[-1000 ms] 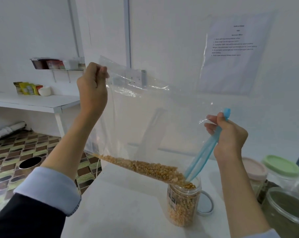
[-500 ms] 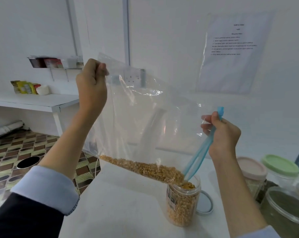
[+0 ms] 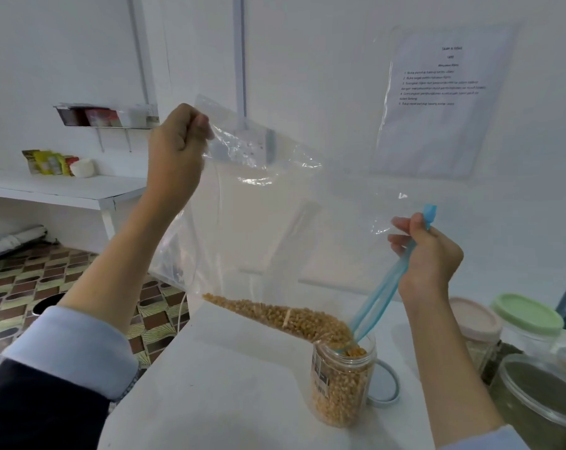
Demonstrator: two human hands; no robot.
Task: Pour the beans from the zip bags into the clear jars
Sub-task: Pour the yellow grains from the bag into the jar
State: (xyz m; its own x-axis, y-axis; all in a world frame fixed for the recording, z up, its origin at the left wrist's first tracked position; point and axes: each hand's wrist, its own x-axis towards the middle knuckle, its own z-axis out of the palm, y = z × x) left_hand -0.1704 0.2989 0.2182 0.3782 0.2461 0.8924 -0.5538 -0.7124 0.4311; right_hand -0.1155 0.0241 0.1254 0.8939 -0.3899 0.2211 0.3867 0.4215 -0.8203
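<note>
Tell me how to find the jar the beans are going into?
Look at the white table, just below the big clear zip bag. The open jar stands under the bag's blue zipper corner. Unlike the lidded jars at right, it has no lid and holds yellow beans.

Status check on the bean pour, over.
Left hand pinches zip bag corner high; right hand grips blue zipper. Beans sliding into open jar. Nothing blocking.

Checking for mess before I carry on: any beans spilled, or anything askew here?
Nothing stands out. The zip bag funnels beans into the open jar, which stands upright; no beans show on the table. The jar's lid lies behind it.
</note>
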